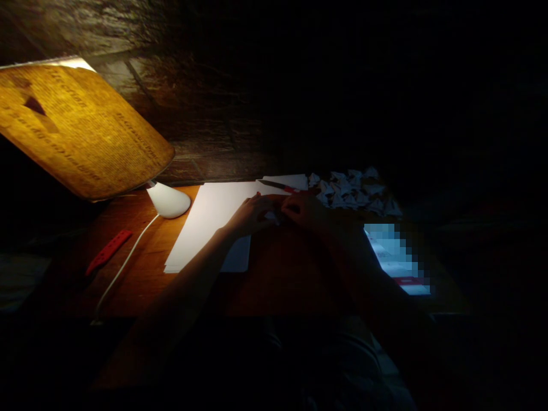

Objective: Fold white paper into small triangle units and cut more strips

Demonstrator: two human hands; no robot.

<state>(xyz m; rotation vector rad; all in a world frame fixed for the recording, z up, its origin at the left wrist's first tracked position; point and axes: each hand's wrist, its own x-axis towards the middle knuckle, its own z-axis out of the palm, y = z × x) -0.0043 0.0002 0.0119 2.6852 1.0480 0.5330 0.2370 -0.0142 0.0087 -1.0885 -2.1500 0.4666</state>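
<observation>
My left hand (pixel 250 214) and my right hand (pixel 303 210) meet over a small piece of white paper (pixel 273 216) at the middle of a wooden table (pixel 278 274). Both hands have their fingers curled and pinched on the small paper. Under and left of my left hand lies a stack of white sheets (pixel 209 222). A red-handled knife (pixel 278 185) lies just beyond my hands on another sheet. A pile of several small folded paper pieces (pixel 355 191) sits to the right of the knife.
A lamp with a yellow printed shade (pixel 77 128) and white base (pixel 168 200) stands at the left, its cord (pixel 124 265) running toward me. A red ruler (pixel 108 251) lies near the cord. A lit screen (pixel 398 257) glows at the right. The surroundings are dark.
</observation>
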